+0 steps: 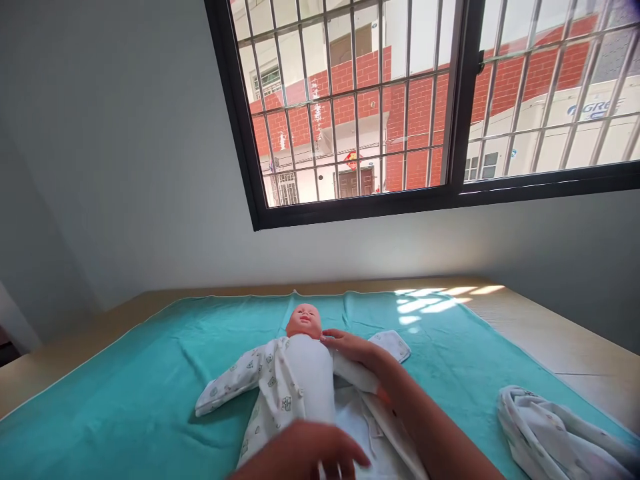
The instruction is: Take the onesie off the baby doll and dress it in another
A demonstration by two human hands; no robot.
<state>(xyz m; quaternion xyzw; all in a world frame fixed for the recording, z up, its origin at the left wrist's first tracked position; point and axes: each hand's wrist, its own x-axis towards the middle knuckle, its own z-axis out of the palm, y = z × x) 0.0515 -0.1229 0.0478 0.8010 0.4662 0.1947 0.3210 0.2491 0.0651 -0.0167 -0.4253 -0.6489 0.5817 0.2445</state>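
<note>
A baby doll (306,363) lies face up on a teal cloth (125,393), head toward the window. It wears a white patterned garment (265,387) that lies open at the front, one sleeve spread out to the left. My right hand (353,348) rests on the doll's shoulder, fingers laid over the right edge of the garment. Low in the picture, my left hand (310,457) lies flat on the doll's lower body with fingers spread, partly cut off by the frame's bottom edge.
A crumpled white patterned cloth (555,430) lies on the teal cloth at the right. The wooden platform (550,333) shows beyond the cloth's edges. A grey wall and a barred window (400,100) stand behind.
</note>
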